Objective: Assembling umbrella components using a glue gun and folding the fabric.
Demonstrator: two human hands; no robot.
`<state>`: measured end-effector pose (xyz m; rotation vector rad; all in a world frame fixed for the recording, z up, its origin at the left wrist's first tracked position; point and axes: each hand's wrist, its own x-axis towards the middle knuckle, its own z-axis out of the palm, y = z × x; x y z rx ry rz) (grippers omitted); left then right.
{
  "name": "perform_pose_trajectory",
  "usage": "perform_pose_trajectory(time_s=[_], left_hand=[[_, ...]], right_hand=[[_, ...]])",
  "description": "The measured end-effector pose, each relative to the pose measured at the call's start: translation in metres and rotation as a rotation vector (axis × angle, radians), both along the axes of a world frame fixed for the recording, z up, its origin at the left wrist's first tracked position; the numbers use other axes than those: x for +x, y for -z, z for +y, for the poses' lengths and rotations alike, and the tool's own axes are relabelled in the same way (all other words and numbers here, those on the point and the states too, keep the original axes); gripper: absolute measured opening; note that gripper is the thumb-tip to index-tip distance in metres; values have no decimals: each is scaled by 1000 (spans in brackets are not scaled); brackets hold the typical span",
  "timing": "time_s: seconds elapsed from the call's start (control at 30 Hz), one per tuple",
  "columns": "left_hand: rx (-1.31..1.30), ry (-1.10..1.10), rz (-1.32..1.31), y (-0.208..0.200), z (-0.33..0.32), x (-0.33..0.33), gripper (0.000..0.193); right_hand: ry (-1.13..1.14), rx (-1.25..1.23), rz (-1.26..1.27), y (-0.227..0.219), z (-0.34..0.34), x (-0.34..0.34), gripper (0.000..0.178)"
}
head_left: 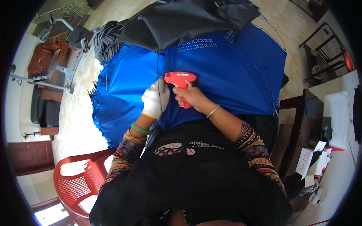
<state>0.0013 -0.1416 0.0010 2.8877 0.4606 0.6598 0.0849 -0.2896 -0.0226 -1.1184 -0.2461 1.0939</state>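
A blue umbrella canopy point(230, 79) lies spread in front of me, its inner side and thin dark ribs showing. My left hand point(154, 101), in a white glove, is closed at one dark rib point(158, 67), which crosses over the glove; its fingertips are partly hidden. In my right hand point(194, 97), bare, is a red tagging gun point(180, 78), the fingers wrapped round its handle. The gun's nose points left and meets the rib just above the glove. Black fabric point(188, 24) drapes over the canopy's far part.
More blue folded umbrellas point(98, 109) are stacked at the left edge, with a bundle of dark grey cords or strips point(107, 39) beyond. A red plastic chair point(77, 188) stands at lower left. On the right are a dark wooden table point(305, 109) and an opened white box point(311, 164).
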Motion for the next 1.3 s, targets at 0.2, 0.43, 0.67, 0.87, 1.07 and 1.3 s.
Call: perform_pose_trajectory(time_s=[0.2, 0.43, 0.67, 0.87, 1.07, 1.3], left_hand=[[-867, 47, -117, -86, 46, -2, 38], [-1120, 207, 196, -98, 138, 1, 53], [-425, -237, 137, -99, 242, 15, 35], [-1215, 29, 266, -101, 107, 119, 38], [-1839, 268, 187, -69, 64, 180, 23], [-1768, 104, 193, -63, 61, 142, 20]], right_hand=[[153, 587, -920, -113, -140, 17, 43], [974, 195, -287, -54, -234, 63, 45], [272, 263, -193, -60, -122, -11, 50], [-167, 208, -193, -58, -86, -54, 45], [-117, 147, -136, -60, -101, -62, 48], [-229, 331, 408, -96, -151, -17, 48]])
